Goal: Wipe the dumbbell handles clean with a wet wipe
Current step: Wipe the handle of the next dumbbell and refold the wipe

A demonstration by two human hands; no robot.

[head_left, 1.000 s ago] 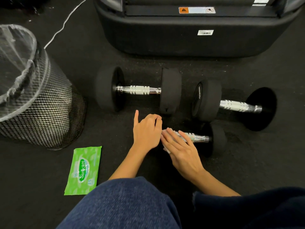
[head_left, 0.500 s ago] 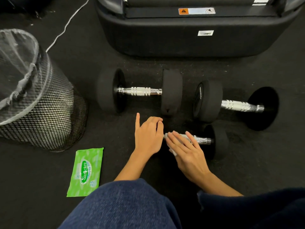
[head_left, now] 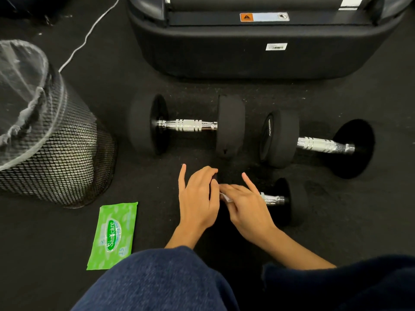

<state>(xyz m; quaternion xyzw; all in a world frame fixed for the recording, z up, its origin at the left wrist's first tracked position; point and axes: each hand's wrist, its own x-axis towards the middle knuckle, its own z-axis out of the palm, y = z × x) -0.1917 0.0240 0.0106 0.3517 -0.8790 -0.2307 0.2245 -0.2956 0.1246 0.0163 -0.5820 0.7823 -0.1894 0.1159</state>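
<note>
A black wire-mesh waste bin [head_left: 56, 142] lined with a clear plastic bag stood at the left, and a flat green pack of wet wipes [head_left: 113, 235] lay on the floor just in front of it. A thin white cable [head_left: 89, 32] ran across the floor behind the bin. Across the top sat the dark base of a large exercise machine [head_left: 258, 55] bearing an orange warning sticker and a small white label. Two larger black dumbbells with chrome handles lay side by side before it, one at the centre [head_left: 188, 125] and one to the right [head_left: 318, 144].

The small black dumbbell with a chrome handle [head_left: 272, 199] lay nearest the person, just in front of the bigger pair. The left hand [head_left: 198, 202] rested curled over its left end, index finger raised, hiding that weight. The right hand [head_left: 244, 203] lay over the left part of the handle, pressing a white wet wipe [head_left: 225, 197] against it, with only a scrap of the wipe showing beneath the fingers; the handle's right part stayed bare.

The floor [head_left: 336, 221] was dark, speckled matting. Blue denim knees [head_left: 157, 281] filled the lower edge.
</note>
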